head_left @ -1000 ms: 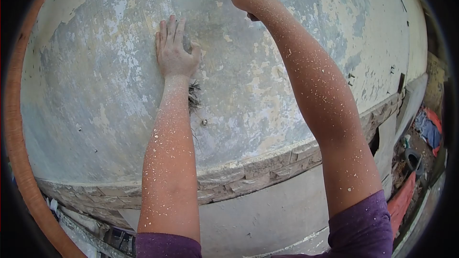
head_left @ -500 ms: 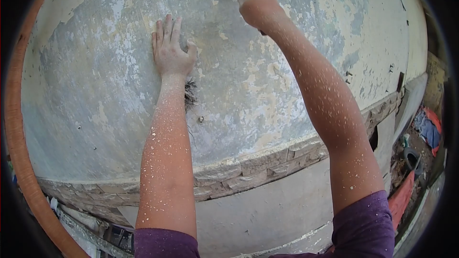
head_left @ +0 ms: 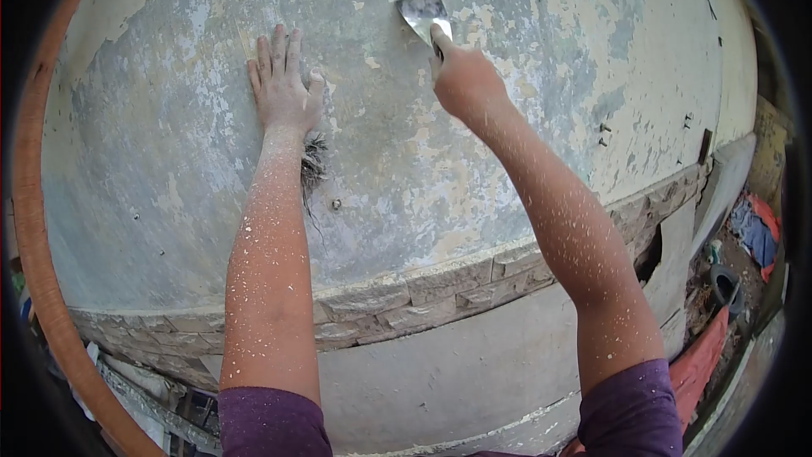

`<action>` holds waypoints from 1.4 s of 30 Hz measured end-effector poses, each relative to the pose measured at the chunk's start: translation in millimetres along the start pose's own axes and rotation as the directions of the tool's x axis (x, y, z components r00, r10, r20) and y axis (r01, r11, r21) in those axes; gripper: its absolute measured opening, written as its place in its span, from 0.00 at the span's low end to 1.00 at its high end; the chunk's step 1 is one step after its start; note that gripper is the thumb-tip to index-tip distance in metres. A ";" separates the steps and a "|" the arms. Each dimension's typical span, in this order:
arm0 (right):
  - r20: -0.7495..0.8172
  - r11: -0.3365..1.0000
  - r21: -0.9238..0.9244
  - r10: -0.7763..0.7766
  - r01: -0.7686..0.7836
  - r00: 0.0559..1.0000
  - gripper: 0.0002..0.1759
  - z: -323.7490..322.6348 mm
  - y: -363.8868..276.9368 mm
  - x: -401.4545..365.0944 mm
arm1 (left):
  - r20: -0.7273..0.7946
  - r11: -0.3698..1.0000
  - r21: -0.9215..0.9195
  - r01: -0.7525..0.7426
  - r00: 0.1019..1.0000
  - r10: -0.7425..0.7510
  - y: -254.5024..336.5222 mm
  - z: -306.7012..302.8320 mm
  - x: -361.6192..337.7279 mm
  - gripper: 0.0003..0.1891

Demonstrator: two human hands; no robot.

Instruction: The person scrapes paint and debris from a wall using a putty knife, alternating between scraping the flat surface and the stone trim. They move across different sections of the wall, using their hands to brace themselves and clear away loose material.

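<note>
My right hand grips a metal scraper, its flat blade pressed against a wall of peeling cream and grey-green paint; my forefinger lies along the blade's back. My left hand rests flat on the wall to the left, fingers spread and pointing up. Both forearms are speckled with pale paint flakes. Purple sleeves show at the bottom edge.
A dark tuft and a small nail or screw stick out of the wall beside my left wrist. A stone-tile band runs below the painted area. Cloths and clutter lie on the ground at far right. An orange curved edge borders the left.
My right hand has come down the wall with the scraper, whose blade is now fully in view. My left hand has stayed flat on the wall, shifting slightly left.
</note>
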State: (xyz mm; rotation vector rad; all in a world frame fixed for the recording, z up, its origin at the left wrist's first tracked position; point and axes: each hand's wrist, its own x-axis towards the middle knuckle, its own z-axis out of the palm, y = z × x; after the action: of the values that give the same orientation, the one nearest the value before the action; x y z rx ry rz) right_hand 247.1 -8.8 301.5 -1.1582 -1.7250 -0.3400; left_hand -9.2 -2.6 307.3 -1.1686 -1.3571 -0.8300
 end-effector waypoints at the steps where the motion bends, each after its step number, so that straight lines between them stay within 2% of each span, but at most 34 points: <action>1: 0.176 0.996 -0.005 0.087 -0.087 0.981 0.26 -13.8 -3.5 -16.3 | 0.079 0.996 0.090 0.003 0.997 -0.010 3.7 -4.6 0.7 0.40; 2: 0.137 0.997 0.019 0.067 -0.070 0.988 0.26 -8.2 0.3 -14.9 | 0.074 0.995 0.103 -0.003 0.997 -0.005 11.6 -7.7 0.9 0.40; 4: 0.085 0.997 0.060 0.047 -0.052 0.995 0.27 -4.6 -4.6 3.5 | 0.135 0.982 0.021 0.186 0.973 -0.187 39.0 -10.5 3.0 0.43; 5: 0.095 0.997 0.068 0.040 -0.047 0.995 0.27 -7.4 -11.6 20.7 | 0.136 0.984 0.029 0.177 0.974 -0.179 53.6 -7.0 0.4 0.43; 7: 0.112 0.997 0.067 0.036 -0.044 0.993 0.27 -13.1 -8.2 36.5 | 0.017 0.935 -0.218 0.281 0.959 -0.284 88.4 3.3 -9.0 0.43; 9: 0.095 0.994 0.112 -0.009 -0.002 0.995 0.28 -13.3 -6.6 40.7 | 0.021 0.935 -0.176 0.307 0.951 -0.309 108.3 6.1 -22.6 0.45; 11: 0.122 0.994 0.111 -0.026 0.012 0.992 0.28 -2.1 -0.6 10.2 | 0.046 0.962 -0.114 0.248 0.969 -0.244 113.1 4.0 -37.4 0.46; 14: 0.167 0.994 0.109 -0.015 -0.003 0.986 0.29 -6.8 5.5 -5.4 | 0.071 0.966 -0.085 0.244 0.969 -0.239 113.3 1.7 -37.9 0.47; 15: 0.195 0.992 0.123 -0.019 -0.005 0.981 0.30 -9.7 3.1 -4.6 | 0.071 0.966 -0.085 0.243 0.969 -0.237 113.5 1.8 -37.0 0.47; 17: 0.091 0.978 0.204 0.014 -0.032 0.996 0.30 -26.8 -10.4 39.1 | 0.060 0.968 -0.070 0.241 0.970 -0.237 114.1 3.8 -38.0 0.47; 20: 0.193 0.978 0.168 0.087 -0.120 0.977 0.29 -15.7 -13.0 39.9 | 0.026 0.967 -0.133 0.216 0.976 -0.215 112.2 3.2 -39.3 0.47; 22: 0.071 0.977 0.203 0.058 -0.072 0.996 0.31 -18.2 2.7 20.4 | 0.031 0.975 -0.132 0.178 0.984 -0.176 106.9 2.3 -43.3 0.47; 23: 0.070 0.977 0.201 0.059 -0.072 0.996 0.31 -17.3 7.1 11.8 | 0.029 0.981 -0.130 0.143 0.990 -0.141 104.2 3.3 -45.3 0.47; 25: 0.077 0.990 0.134 0.026 -0.036 0.997 0.33 -9.7 9.9 -1.4 | 0.054 0.986 -0.139 0.093 0.995 -0.086 94.1 2.4 -58.0 0.47; 26: 0.003 0.996 0.084 -0.022 0.021 1.000 0.33 -9.0 5.1 9.0 | 0.070 0.988 -0.150 0.043 0.997 -0.033 90.2 1.2 -59.2 0.46; 27: 0.000 0.996 0.089 -0.019 0.018 1.000 0.33 -12.5 1.1 29.7 | 0.069 0.988 -0.147 0.038 0.997 -0.028 89.0 1.1 -64.0 0.46; 29: 0.080 0.972 0.233 -0.032 0.012 0.996 0.31 -44.4 -19.2 72.0 | 0.096 0.990 -0.131 0.045 0.995 -0.032 89.3 1.7 -60.4 0.46; 31: 0.053 0.974 0.228 -0.013 0.001 0.998 0.31 -43.0 -26.7 78.9 | 0.088 0.989 -0.143 0.037 0.996 -0.025 87.1 1.9 -60.2 0.45; 32: 0.028 0.975 0.221 0.008 -0.015 1.000 0.31 -40.9 -29.5 77.0 | 0.083 0.987 -0.158 0.029 0.996 -0.016 86.6 2.0 -62.5 0.45; 34: 0.131 0.975 0.218 0.007 -0.035 0.991 0.33 -25.5 -15.9 34.1 | 0.081 0.984 -0.176 0.039 0.996 -0.025 86.1 1.2 -63.4 0.45; 36: 0.131 0.990 0.141 -0.027 0.008 0.991 0.29 7.9 -2.4 -24.3 | 0.063 0.981 -0.187 0.045 0.997 -0.034 84.7 -1.8 -70.1 0.46; 37: 0.202 0.993 0.121 -0.017 -0.008 0.979 0.28 18.7 -0.1 -42.5 | 0.062 0.977 -0.206 0.053 0.997 -0.041 84.5 0.0 -71.1 0.45; 39: 0.164 0.989 0.150 -0.018 -0.007 0.986 0.29 20.3 -10.6 -41.3 | 0.036 0.976 -0.212 0.048 0.998 -0.041 80.9 4.0 -63.3 0.45; 41: 0.144 0.988 0.156 -0.042 0.019 0.989 0.29 5.6 -34.2 -4.4 | -0.008 0.964 -0.264 0.038 0.999 -0.041 82.3 8.6 -67.3 0.44; 42: 0.131 0.986 0.159 -0.064 0.043 0.989 0.29 -1.4 -46.5 8.9 | 0.022 0.961 -0.272 0.046 0.999 -0.042 81.4 4.7 -66.7 0.45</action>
State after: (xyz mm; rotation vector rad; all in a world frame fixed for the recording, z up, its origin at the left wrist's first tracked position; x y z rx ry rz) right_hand 209.4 -28.3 322.4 -1.0429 -1.8686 -0.1581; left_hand 60.7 11.5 229.8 -1.3626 -1.3141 -1.0674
